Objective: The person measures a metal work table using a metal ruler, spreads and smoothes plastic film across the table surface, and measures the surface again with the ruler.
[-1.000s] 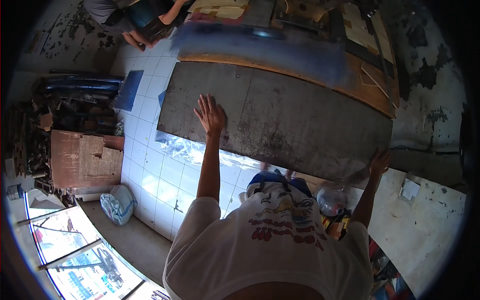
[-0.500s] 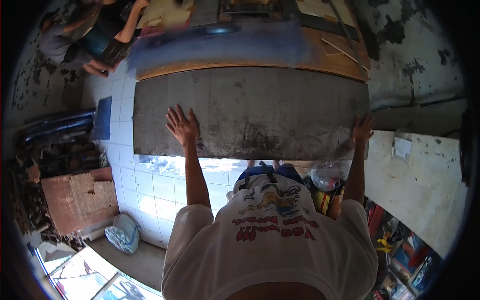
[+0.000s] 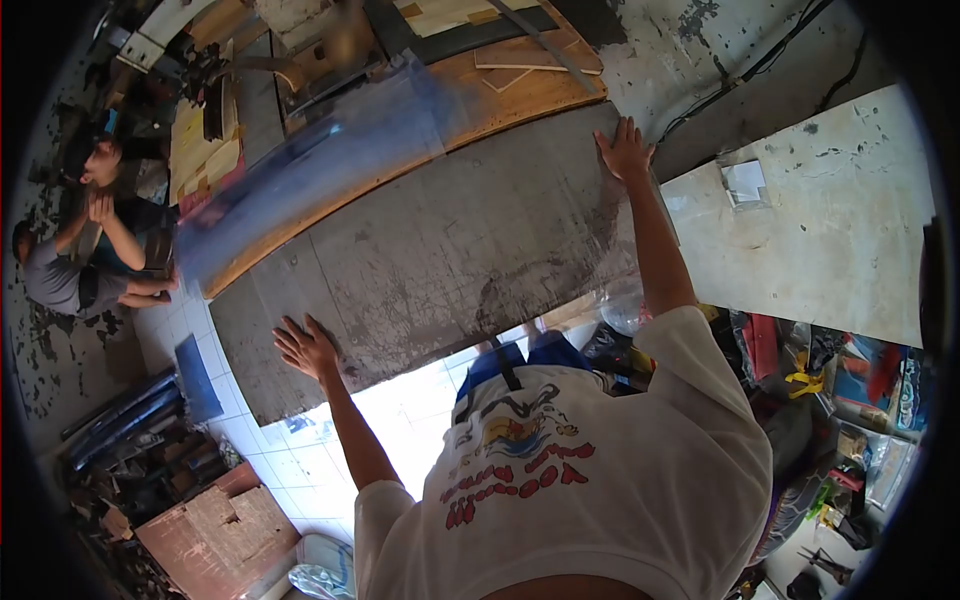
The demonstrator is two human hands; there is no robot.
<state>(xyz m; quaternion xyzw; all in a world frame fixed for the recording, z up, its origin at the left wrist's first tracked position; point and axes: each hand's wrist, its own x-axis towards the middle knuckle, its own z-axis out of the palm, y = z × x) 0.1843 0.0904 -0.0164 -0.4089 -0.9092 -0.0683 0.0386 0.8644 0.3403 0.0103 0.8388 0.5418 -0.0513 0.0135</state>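
Observation:
A long grey worktop [image 3: 420,240] with dark scuffs and scratches spans the view in front of me. My left hand [image 3: 308,348] lies flat on its left part, fingers spread. At the far right end, my right hand [image 3: 625,152] rests on the surface near the edge, fingers apart. Neither hand holds anything. Just beyond the worktop, a bluish translucent sheet [image 3: 330,170], partly blurred, lies along a wooden board [image 3: 500,110].
Two people sit at the left, one with a raised hand [image 3: 100,208]. A pale panel [image 3: 810,220] leans at the right, above cluttered tools and bags. A reddish-brown broken board [image 3: 220,535] and scrap pieces lie at lower left. White floor tiles [image 3: 290,470] show beneath.
My view has tilted, so the worktop now slants upward to the right. Both hands stay flat on it, the right still near its right end. More of the people at left shows.

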